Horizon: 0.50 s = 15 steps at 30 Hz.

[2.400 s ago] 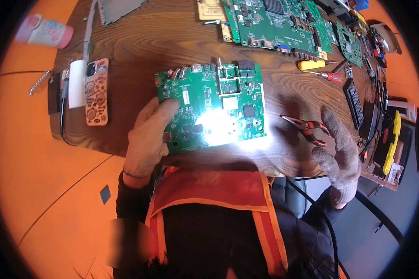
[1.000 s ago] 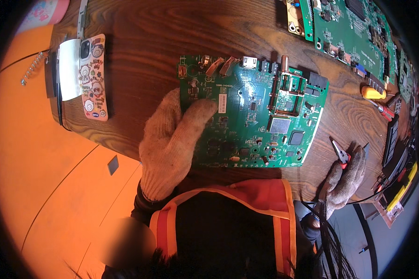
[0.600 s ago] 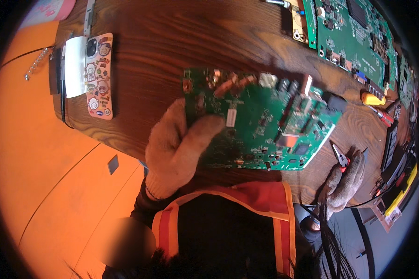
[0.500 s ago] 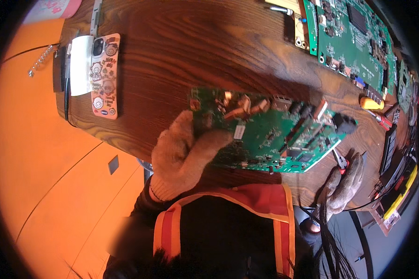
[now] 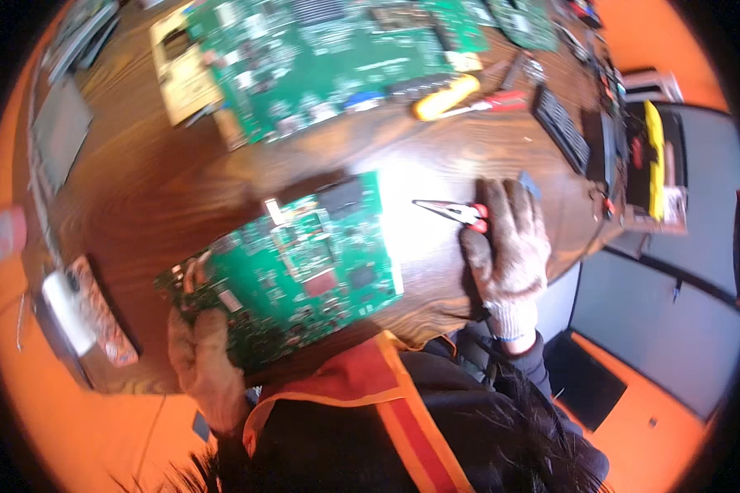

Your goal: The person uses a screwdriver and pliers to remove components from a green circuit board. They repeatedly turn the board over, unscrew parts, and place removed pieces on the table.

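Your left hand (image 5: pixel 201 353) grips the board (image 5: pixel 292 267) at its lower-left corner; board tilts up-right across the table (image 5: pixel 164 189). Your right hand (image 5: pixel 506 246) lies flat on the pliers (image 5: pixel 456 212), just right of the board.

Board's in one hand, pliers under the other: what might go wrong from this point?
1. The gloved left hand pinches the green circuit board only at its near corner, so it may tip or slip onto the wooden table.
2. The gloved right hand rests on the red-handled pliers, whose metal tips point toward the board; a careless slide might scratch components.
3. Glare on the table between board and pliers may hide small parts.
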Motion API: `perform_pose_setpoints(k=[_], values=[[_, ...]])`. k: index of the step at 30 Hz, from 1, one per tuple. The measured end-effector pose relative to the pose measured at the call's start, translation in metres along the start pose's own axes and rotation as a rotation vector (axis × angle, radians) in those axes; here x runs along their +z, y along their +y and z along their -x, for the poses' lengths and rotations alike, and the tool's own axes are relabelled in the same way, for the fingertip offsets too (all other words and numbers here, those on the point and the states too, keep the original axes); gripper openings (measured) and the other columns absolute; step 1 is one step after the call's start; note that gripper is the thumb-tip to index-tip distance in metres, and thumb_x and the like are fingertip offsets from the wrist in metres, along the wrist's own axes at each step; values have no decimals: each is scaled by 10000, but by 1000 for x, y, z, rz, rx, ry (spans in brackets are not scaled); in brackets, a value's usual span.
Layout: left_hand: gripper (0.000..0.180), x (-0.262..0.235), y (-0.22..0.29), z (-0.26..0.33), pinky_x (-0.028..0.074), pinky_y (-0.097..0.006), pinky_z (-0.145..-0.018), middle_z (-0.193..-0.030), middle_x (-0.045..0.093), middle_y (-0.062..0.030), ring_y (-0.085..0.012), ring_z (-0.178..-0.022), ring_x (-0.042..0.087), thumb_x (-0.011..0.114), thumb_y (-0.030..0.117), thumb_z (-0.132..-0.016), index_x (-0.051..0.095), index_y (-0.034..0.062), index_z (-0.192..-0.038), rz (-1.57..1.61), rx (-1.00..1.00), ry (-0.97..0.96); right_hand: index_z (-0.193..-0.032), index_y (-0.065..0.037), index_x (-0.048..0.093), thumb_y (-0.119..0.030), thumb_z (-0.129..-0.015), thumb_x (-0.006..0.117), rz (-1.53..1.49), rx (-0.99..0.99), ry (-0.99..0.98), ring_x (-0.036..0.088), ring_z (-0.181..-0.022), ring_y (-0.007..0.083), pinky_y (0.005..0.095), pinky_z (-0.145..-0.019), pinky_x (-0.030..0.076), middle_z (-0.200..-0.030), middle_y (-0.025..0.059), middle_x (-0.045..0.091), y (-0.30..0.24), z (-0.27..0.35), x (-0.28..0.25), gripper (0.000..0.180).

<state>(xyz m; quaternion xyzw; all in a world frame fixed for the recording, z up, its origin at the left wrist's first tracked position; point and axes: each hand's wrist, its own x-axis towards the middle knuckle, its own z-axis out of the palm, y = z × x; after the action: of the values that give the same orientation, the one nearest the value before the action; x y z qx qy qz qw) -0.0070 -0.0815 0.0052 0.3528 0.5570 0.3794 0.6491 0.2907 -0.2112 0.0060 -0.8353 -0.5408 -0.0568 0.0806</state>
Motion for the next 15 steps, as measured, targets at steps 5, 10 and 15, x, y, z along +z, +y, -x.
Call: perform_pose_setpoints(k=[5, 10, 15], values=[[449, -12, -5, -6, 553, -340, -841, -1176, 676, -89, -196, -961, 651, 645, 119, -966, 539, -1, -1386, -41, -114, 190, -1397, -49, 565, -337, -877, 707, -43, 200, -79, 521, -1274, 484, 516, -1044, 457, -1366, 270, 560, -1, -3, -7, 611], [441, -11, -7, -16, 536, -315, -854, -1174, 673, -77, -177, -971, 647, 628, 76, -957, 546, 1, -1383, -71, -51, -102, -1378, 28, 559, -251, -974, 628, -241, 503, 153, 716, -963, 288, 366, -864, 553, -1075, 200, 708, 9, -31, -23, 495], [448, 0, -4, -14, 513, -298, -885, -1166, 667, -60, -157, -971, 637, 633, 55, -938, 554, 0, -1376, -171, 62, -170, -1272, -38, 648, -496, -982, 553, -132, 594, -24, 704, -1016, 351, 427, -880, 523, -1115, 226, 715, 43, -105, -7, 551]])
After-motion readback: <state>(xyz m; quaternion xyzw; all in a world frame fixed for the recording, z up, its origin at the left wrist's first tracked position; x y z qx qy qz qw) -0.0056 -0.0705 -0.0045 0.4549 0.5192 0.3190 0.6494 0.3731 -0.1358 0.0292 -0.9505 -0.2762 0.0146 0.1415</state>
